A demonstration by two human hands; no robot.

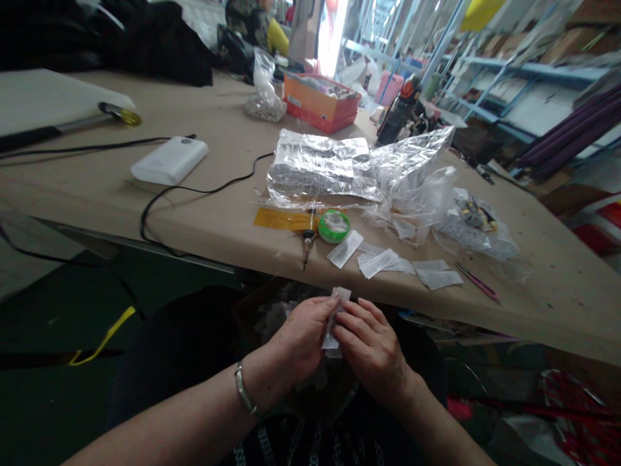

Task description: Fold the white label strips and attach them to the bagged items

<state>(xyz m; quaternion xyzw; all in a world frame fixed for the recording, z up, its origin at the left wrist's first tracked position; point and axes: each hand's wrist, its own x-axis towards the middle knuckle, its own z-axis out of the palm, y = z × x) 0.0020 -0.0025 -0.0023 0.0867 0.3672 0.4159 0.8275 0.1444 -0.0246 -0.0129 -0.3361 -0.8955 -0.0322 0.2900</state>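
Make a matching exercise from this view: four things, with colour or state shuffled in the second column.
Things
1. Pale strip
2. Round tub
3. Tweezers
4. Open box

Colour or state
A. Pink, lying on the table
B. Orange and red, filled with small items
C. Held between the left hand and the right hand
D. Green-rimmed, near the table's front edge

Pairs: 1-C, 2-D, 3-A, 4-B
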